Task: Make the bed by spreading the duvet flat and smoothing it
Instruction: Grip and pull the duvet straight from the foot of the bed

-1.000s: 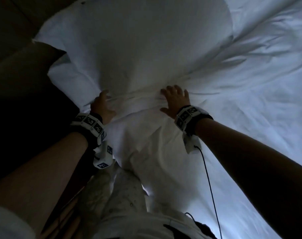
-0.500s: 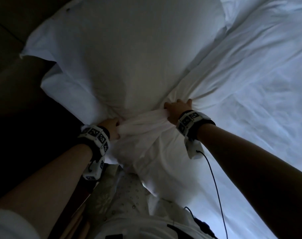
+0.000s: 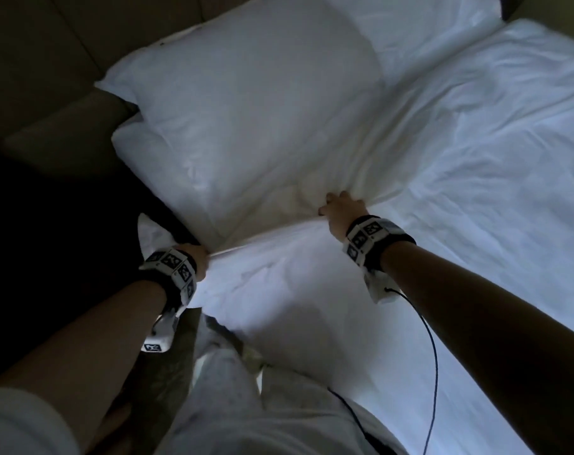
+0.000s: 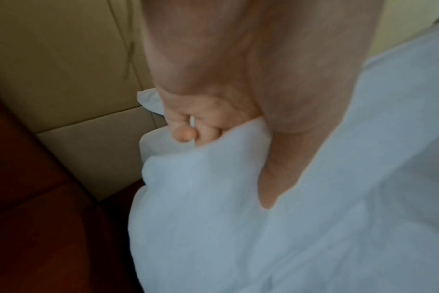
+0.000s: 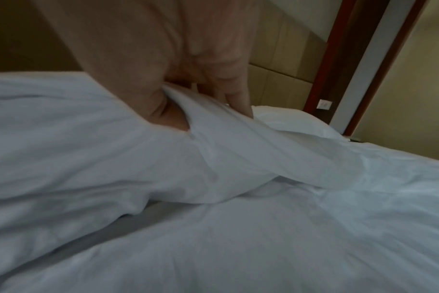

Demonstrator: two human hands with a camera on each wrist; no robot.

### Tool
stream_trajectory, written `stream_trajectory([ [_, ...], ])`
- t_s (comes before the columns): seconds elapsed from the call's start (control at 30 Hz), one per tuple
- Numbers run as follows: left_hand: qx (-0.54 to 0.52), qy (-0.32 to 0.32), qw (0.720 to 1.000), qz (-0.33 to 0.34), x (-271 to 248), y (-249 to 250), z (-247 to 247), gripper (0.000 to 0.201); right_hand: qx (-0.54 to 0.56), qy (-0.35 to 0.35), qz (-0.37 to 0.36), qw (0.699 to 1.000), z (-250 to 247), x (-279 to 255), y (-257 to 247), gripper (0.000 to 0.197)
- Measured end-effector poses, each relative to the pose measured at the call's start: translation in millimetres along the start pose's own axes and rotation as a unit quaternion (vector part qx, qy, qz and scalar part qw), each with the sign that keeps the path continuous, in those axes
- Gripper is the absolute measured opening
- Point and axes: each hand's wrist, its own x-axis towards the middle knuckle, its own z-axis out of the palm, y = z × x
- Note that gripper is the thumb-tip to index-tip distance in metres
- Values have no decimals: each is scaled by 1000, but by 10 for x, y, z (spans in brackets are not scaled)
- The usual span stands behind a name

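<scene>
A soft, creased white duvet (image 3: pixel 361 290) covers the bed from center to lower right. The left hand (image 3: pixel 198 257) and right hand (image 3: pixel 343 208) each clutch its top hem in a tight grip, below a plump white pillow (image 3: pixel 246 119). The fingertips are buried in folds; the room is dim.

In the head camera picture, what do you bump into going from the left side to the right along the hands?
Dark floor → left hand gripping the white duvet's top edge → right hand gripping it too → rumpled white duvet.
</scene>
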Motion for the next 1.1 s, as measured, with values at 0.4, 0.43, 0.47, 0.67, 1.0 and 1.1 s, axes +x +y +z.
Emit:
stream_trajectory([
  [0.4, -10, 54, 993, -106, -1155, 467, 730, 29, -24, 64, -21, 997, 490, -976, 479, 39],
  [0.43, -19, 66, 990, -119, -1233, 515, 804, 27, -26, 69, -23, 997, 542, -1054, 520, 40],
  [0.47, -37, 92, 986, -131, -1319, 567, 877, 26, -26, 82, -32, 996, 616, -1127, 571, 42],
  [0.67, -109, 249, 949, -162, -1963, 903, 1295, 33, -33, 224, -36, 974, 941, -1621, 781, 49],
  [1.0, -190, -183, 964, -44, -1710, 1599, 2365, 70, 26, -107, -28, 993, 1954, -1577, 1144, 45],
  [1.1, -204, -106, 968, -98, -1470, 1600, 2338, 56, 138, -52, 47, 988, 2049, -1390, 1430, 44],
])
